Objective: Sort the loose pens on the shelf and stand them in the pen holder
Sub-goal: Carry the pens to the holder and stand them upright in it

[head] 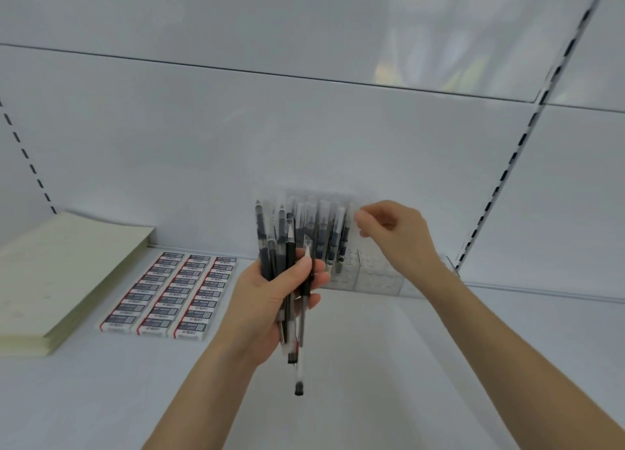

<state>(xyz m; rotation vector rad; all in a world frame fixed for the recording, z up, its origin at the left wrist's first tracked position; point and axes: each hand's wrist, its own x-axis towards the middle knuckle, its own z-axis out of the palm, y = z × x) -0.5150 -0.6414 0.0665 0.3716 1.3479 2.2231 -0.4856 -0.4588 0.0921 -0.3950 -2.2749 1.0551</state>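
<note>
My left hand grips a bundle of several black and clear pens upright above the shelf, their ends sticking out above and below the fist. Behind it, a clear plastic pen holder stands against the back wall with several dark pens upright in it. My right hand hovers at the holder's top right, thumb and fingers pinched at the cap of the rightmost standing pen. Motion blur hides whether the fingers truly grip that pen.
A block of boxed erasers lies in three rows on the white shelf, left of my hands. A stack of pale green paper pads sits at the far left. Slotted shelf uprights run up the back wall.
</note>
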